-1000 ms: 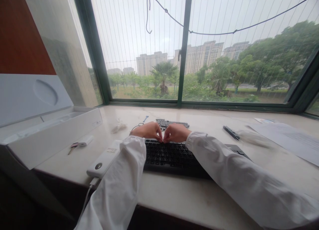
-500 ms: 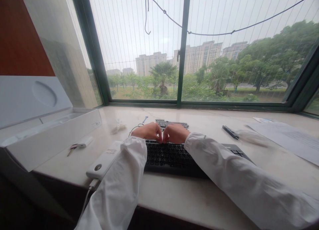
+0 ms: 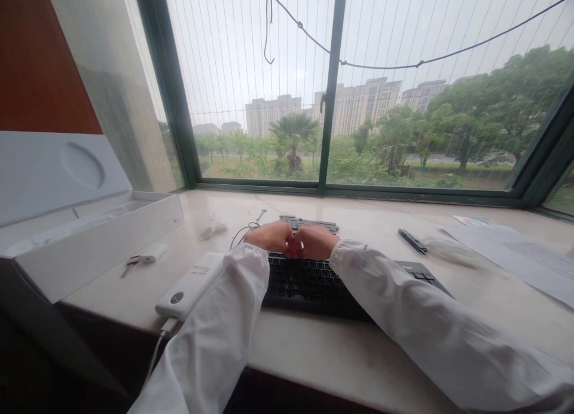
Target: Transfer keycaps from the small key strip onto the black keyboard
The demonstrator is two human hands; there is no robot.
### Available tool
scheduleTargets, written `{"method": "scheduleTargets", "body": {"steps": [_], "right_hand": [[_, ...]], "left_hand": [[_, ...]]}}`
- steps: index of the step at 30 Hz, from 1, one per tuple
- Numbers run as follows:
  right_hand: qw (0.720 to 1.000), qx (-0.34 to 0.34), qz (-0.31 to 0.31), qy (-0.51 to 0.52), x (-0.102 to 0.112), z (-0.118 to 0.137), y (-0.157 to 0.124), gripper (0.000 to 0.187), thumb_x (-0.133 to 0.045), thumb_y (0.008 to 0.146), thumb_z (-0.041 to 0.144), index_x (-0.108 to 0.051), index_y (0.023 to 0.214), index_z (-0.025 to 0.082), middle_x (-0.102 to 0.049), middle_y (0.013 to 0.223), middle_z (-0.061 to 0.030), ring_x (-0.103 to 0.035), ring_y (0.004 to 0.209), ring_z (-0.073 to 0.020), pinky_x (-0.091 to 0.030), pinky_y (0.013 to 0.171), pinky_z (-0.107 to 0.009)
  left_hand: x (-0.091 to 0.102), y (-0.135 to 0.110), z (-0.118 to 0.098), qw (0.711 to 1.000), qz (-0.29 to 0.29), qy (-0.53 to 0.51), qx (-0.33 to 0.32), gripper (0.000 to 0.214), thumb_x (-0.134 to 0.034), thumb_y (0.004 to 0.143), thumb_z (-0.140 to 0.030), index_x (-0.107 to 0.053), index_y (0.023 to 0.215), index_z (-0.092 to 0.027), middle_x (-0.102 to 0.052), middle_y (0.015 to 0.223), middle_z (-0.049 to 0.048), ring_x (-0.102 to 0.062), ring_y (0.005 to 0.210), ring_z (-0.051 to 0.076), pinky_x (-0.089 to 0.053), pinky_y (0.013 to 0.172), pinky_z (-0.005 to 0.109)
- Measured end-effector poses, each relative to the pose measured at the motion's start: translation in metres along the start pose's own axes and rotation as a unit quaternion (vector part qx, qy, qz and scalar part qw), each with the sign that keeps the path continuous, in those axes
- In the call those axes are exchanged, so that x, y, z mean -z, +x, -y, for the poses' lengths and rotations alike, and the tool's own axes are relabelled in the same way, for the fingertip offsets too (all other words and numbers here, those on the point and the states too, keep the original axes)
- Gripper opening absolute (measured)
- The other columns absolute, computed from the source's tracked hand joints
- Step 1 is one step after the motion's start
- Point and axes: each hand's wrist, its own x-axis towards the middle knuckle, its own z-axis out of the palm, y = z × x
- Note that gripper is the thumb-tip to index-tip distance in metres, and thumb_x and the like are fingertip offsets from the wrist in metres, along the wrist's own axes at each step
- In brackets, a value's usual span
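Note:
A black keyboard (image 3: 305, 282) lies on the pale ledge, its key area showing a grid of dark square sockets. Over its far edge my left hand (image 3: 273, 236) is closed, fingertips pinched downward. Right beside it, my right hand (image 3: 316, 241) is closed too, and the fingertips of both meet or nearly touch. Whatever is between the fingers is too small or hidden to make out. Just beyond the hands lies a group of dark grey keycaps (image 3: 330, 227) in rows, partly covered by the hands. Both sleeves are white and hide parts of the keyboard's sides.
To the left are a white power bank (image 3: 191, 288) with a cable plugged in, a small white device (image 3: 153, 252) and an open white box (image 3: 103, 240). At the right lie a dark pen-like object (image 3: 412, 241) and paper sheets (image 3: 515, 252). A window frame (image 3: 323, 188) borders the ledge.
My two hands have drawn closer together, the left one shifting slightly right. The fingertips have lifted a little from the keyboard's far rows. The view has tilted slightly.

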Motion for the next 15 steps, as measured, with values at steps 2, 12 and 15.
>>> {"method": "scheduleTargets", "body": {"steps": [2, 12, 15], "right_hand": [[1.0, -0.003, 0.001, 0.012, -0.001, -0.003, 0.001, 0.013, -0.069, 0.068, 0.034, -0.076, 0.078, 0.03, -0.073, 0.08, 0.0029, -0.064, 0.077, -0.0159, -0.038, 0.058, -0.022], [0.995, -0.013, -0.025, 0.093, 0.006, -0.024, 0.005, 0.019, -0.071, 0.068, 0.042, -0.077, 0.082, 0.03, -0.074, 0.078, 0.0028, -0.064, 0.071, -0.0135, -0.039, 0.058, -0.021], [0.994, -0.042, -0.064, 0.072, 0.019, -0.033, 0.002, 0.018, -0.069, 0.071, 0.043, -0.077, 0.081, 0.03, -0.074, 0.08, 0.0018, -0.064, 0.073, -0.0148, -0.041, 0.061, -0.023]], "left_hand": [[0.0, 0.001, 0.003, 0.998, 0.044, -0.001, -0.033, 0.015, -0.074, 0.06, -0.028, -0.076, 0.074, -0.024, -0.065, 0.063, -0.0032, -0.054, 0.06, 0.01, -0.036, 0.054, 0.021], [0.005, 0.005, 0.027, 1.0, 0.001, 0.029, 0.007, 0.018, -0.076, 0.063, -0.039, -0.076, 0.077, -0.027, -0.07, 0.08, -0.0004, -0.06, 0.071, 0.013, -0.043, 0.064, 0.022], [0.005, 0.008, 0.03, 0.991, -0.074, 0.084, 0.079, 0.014, -0.072, 0.069, -0.036, -0.075, 0.08, -0.028, -0.07, 0.089, 0.0014, -0.061, 0.078, 0.015, -0.046, 0.073, 0.026]]}}
